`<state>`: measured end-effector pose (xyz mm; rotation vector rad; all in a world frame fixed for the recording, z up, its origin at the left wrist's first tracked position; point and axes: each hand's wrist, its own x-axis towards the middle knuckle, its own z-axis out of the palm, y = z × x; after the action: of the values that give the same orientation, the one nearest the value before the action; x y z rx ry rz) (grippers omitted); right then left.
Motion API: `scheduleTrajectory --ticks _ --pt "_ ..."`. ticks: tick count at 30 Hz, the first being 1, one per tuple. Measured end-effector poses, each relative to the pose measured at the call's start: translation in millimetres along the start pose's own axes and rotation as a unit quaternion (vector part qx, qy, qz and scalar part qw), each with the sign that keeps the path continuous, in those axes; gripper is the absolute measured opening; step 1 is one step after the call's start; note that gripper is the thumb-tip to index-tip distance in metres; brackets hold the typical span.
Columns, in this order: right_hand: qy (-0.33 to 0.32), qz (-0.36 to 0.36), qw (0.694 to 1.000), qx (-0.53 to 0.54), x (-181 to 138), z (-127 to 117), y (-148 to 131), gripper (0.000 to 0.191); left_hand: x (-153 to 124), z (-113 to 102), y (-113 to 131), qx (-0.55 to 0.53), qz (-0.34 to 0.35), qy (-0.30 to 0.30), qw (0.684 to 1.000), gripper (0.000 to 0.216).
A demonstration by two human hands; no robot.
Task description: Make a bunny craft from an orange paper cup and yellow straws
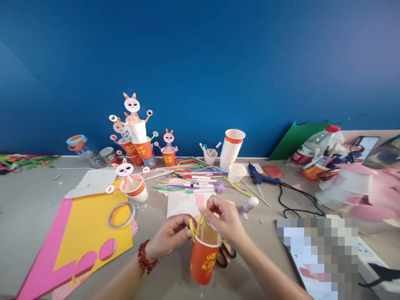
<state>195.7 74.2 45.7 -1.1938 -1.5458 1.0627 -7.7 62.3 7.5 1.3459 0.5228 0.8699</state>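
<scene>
An orange paper cup point(203, 262) with yellow lettering stands before me, tilted slightly. Yellow pipe cleaners point(191, 230) and a thin pale stick rise from inside it. At the left of the rim, my left hand point(170, 235) has its thumb and fingers closed on one yellow pipe cleaner. My right hand point(226, 218) pinches the top of another yellow pipe cleaner above the cup's mouth. Black-handled scissors point(222, 260) lie partly hidden behind the cup. Nearby on the left is a finished-looking rabbit cup point(137, 192) with a paper face and arms.
Pink and yellow card sheets point(93, 225) with a tape roll point(111, 216) lie left. Behind are a stack of rabbit cups point(143, 148), pipe cleaners and markers point(190, 179), and stacked white cups point(230, 152). A blue glue gun point(261, 177), glue stick point(250, 204) and cable sit right.
</scene>
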Motion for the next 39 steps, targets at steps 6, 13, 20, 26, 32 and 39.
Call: scheduleTrajectory --ticks 6,13,20,26,32,39 --pt "-0.074 0.054 0.994 0.061 4 -1 3 0.043 1 -2 -5 -0.020 -0.022 0.009 1.000 0.027" --pt "-0.034 0.019 0.999 -0.023 6 2 5 0.039 2 -2 -5 0.007 -0.017 0.014 1.000 0.029" --pt "-0.006 0.017 0.999 -0.050 9 1 5 0.042 2 -4 -8 -0.008 -0.027 0.019 0.999 0.028" --pt "-0.107 0.064 0.989 0.081 13 -3 6 0.046 2 -5 -7 -0.034 -0.027 0.025 0.999 0.028" --pt "-0.112 0.071 0.983 0.123 15 -5 9 0.054 3 -5 -4 -0.042 -0.013 0.019 0.999 0.026" --pt "-0.121 0.044 0.981 0.142 13 -9 15 0.044 2 -5 1 0.036 0.030 0.020 0.999 0.019"
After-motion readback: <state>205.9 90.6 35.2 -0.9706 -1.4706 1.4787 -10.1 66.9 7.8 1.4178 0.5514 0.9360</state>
